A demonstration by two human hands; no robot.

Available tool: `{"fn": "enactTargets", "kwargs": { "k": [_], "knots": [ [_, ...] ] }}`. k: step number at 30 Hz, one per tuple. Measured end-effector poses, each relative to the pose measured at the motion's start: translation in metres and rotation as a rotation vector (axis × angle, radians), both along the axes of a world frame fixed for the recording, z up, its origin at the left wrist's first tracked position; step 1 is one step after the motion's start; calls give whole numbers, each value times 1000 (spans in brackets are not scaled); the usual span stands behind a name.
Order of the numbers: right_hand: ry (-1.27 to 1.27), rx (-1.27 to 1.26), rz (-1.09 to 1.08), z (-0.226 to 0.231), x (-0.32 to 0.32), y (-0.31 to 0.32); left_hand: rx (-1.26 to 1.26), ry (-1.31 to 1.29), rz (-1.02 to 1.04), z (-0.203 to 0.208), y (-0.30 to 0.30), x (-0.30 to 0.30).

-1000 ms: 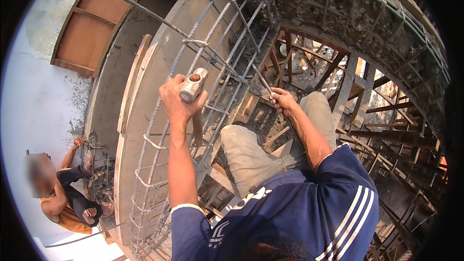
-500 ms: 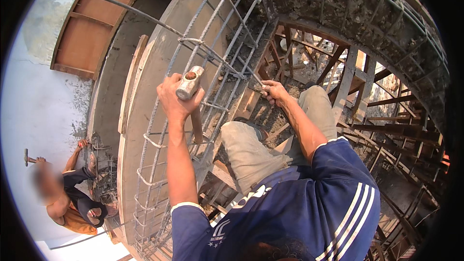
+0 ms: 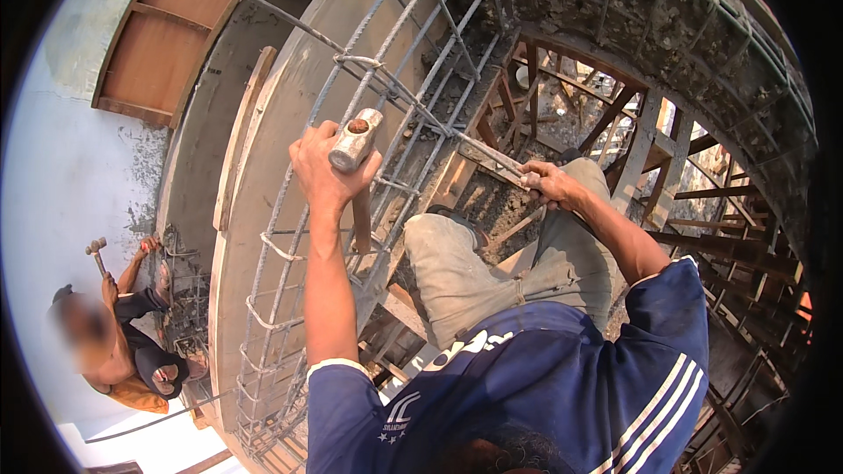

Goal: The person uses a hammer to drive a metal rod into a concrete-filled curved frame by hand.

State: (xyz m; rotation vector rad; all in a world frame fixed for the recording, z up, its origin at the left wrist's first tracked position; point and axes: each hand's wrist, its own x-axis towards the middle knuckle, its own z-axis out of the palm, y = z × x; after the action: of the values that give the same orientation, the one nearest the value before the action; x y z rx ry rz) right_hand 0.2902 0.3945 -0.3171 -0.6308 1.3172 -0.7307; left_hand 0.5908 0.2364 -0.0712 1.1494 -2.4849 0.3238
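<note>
My left hand (image 3: pixel 325 162) is closed round a hammer (image 3: pixel 357 142), gripping it close under its steel head. The wooden handle hangs down below the fist, in front of the rebar cage (image 3: pixel 376 61). To the right, my right hand (image 3: pixel 549 183) is wrapped round the end of a long steel bar (image 3: pixel 487 153). This bar slants across the cage from the upper left. Its stretch between cage and hand looks paler; whether that is a separate sleeve I cannot tell. Tied wire-like hoops hold the cage's long rods together.
A curved concrete wall (image 3: pixel 263 167) runs beside the cage. Below my legs are timber props (image 3: pixel 654 154) and rubble. At the far left a co-worker (image 3: pixel 132 333) sits holding another hammer (image 3: pixel 98 256). An orange-brown panel (image 3: pixel 167 48) stands at the upper left.
My right hand has moved right, away from the cage, and more of the bar shows between them. My left hand still holds the hammer in much the same place. The co-worker's hammer has risen.
</note>
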Motion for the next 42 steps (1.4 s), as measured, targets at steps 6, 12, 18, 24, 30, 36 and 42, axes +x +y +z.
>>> {"fn": "enactTargets", "kwargs": {
  "k": [6, 12, 18, 24, 30, 36, 42],
  "knots": [
    [129, -142, 276, 2, -80, -52, -34, 10, -50, -1, -4, -3],
    [196, -143, 219, -15, -109, -56, -46, 2, -44, -6, -9, 0],
    [60, -249, 250, -55, -102, -82, -22, 20, -48, -5, -7, -2],
    [166, -2, 364, -49, -115, -146, -62, 21, -32, -6, -9, -2],
    [617, -412, 512, -73, -127, -168, -41, -8, -17, -3, -8, -4],
    [749, -605, 171, -90, -113, -131, -61, -3, -22, -5, -6, 4],
    [784, -665, 197, -86, -116, -88, -26, -25, 19, -3, -6, -1]
  ]
}}
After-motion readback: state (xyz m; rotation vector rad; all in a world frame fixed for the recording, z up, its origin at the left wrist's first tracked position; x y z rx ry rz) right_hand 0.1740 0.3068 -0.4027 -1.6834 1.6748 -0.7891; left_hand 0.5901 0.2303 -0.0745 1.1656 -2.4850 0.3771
